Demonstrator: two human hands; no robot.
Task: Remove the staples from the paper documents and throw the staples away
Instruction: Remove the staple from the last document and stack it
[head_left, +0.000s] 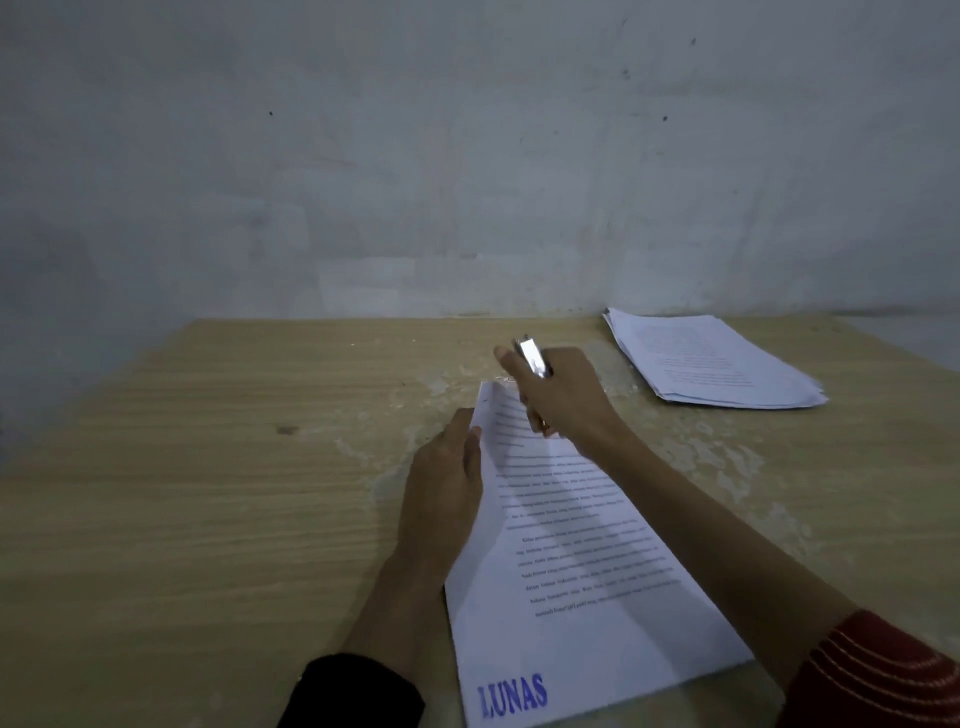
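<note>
A surface (208, 493) set against a wall (415, 156).
The document (571, 545) lies near centre, the paper stack (711, 358) behind it to the right; left grip (441, 493) on the document's left edge, right grip (561, 395) with metal tool (532, 356) over its far end.

white doc (571, 571) w/ blue stamp (513, 695), silver tool (532, 358), tan wood-grain table (208, 493), black sleeve (358, 691), red sleeve (883, 680), grey wall (467, 156)

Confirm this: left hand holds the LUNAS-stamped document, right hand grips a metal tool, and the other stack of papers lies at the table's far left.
One thing is wrong: the stack of papers lies at the far right of the table, not the far left; the head view shows it. The left hand does hold the stamped document, and the right hand grips the metal tool.
</note>
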